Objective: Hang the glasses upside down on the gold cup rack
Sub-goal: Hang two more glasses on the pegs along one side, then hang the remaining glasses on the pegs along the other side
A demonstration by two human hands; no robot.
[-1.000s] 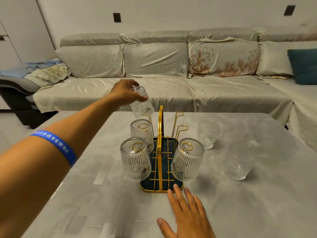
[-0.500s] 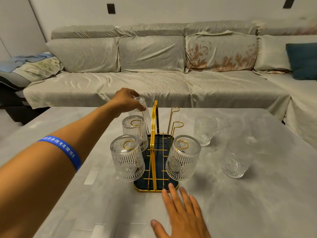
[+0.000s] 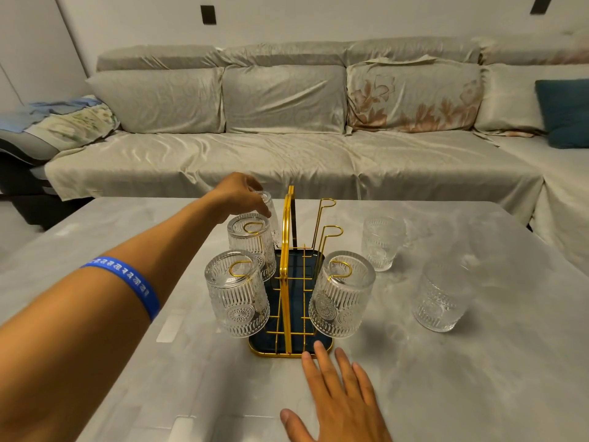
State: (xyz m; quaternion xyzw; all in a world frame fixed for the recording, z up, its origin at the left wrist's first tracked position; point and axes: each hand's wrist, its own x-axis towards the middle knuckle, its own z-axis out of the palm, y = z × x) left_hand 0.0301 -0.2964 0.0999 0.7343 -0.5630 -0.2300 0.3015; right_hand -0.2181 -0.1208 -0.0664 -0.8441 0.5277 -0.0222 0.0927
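Note:
The gold cup rack (image 3: 289,275) with a dark blue tray stands mid-table. Three ribbed glasses hang upside down on it: front left (image 3: 236,295), middle left (image 3: 251,244), front right (image 3: 342,295). My left hand (image 3: 239,194) grips a fourth inverted glass (image 3: 271,212) at the rack's back left spot, mostly hidden behind the middle glass. Two gold prongs (image 3: 328,218) on the right side are bare. My right hand (image 3: 338,397) lies flat on the table, fingertips touching the tray's front edge. Two glasses stand upright to the right, one farther (image 3: 382,244) and one nearer (image 3: 441,295).
The grey marble-look table (image 3: 446,378) runs to edges at the back and right. Behind it is a long covered sofa (image 3: 287,154) with a teal cushion (image 3: 565,113) at the right and folded cloths (image 3: 63,122) at the left.
My left hand has lowered the held glass from above the rack down to the back left spot. My right hand stays at the tray's front.

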